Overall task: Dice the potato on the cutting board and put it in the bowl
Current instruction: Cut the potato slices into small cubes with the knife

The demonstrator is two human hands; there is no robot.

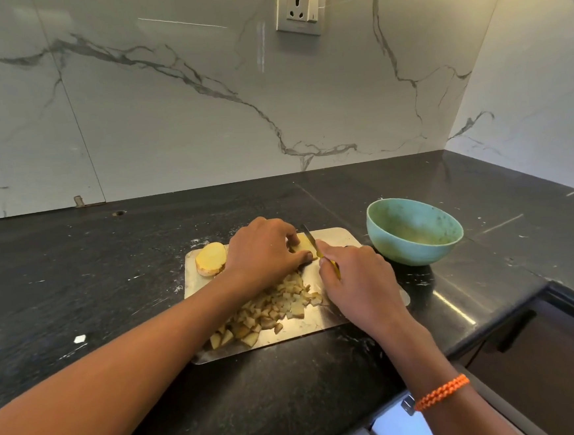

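A shiny metal cutting board (332, 237) lies on the black counter. My left hand (264, 250) holds a pale yellow potato piece (302, 245) down on the board with curled fingers. My right hand (355, 273) grips a knife (309, 237) with a yellow handle, its blade resting across that piece. A heap of diced potato (269, 313) covers the board's near half. A potato half (210, 258), cut face up, lies at the board's far left corner. A green bowl (413, 229) stands just right of the board and looks empty.
The black stone counter (95, 284) runs left and back to a marble wall with a socket (300, 6). A small white scrap (80, 339) lies left of the board. The counter edge drops off at the right, by a dark cabinet (547, 351).
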